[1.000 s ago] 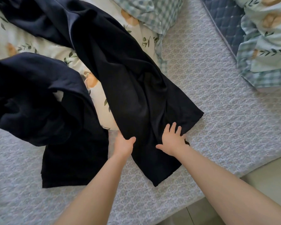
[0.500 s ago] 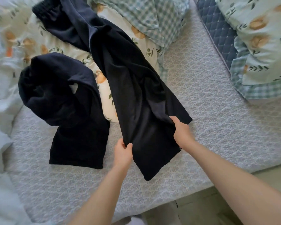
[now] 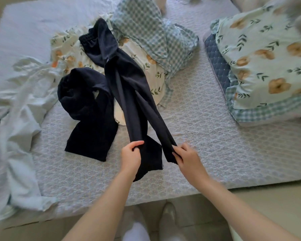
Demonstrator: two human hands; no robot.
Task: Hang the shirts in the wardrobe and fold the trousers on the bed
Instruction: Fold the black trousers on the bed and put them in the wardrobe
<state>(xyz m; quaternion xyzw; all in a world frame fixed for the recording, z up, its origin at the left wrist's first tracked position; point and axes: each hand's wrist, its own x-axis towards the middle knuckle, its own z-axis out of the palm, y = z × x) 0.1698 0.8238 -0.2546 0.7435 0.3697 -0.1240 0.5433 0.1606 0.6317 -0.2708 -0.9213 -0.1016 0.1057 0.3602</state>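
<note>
Bed (image 3: 215, 136) near edge: left hand (image 3: 130, 156) and right hand (image 3: 188, 157) each pinch a trousers (image 3: 129, 87) leg hem, apparently to align them.

Trousers (image 3: 132, 94) across quilt (image 3: 146, 54), pillow (image 3: 268, 63) right, on bed (image 3: 207, 136)

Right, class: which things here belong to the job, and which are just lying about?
Job: dark trousers, gripped by left hand and right hand; second dark garment; pale garments, possibly shirts; bed.
Lying about: floral pillow; checked quilt; blue quilted pad.
</note>
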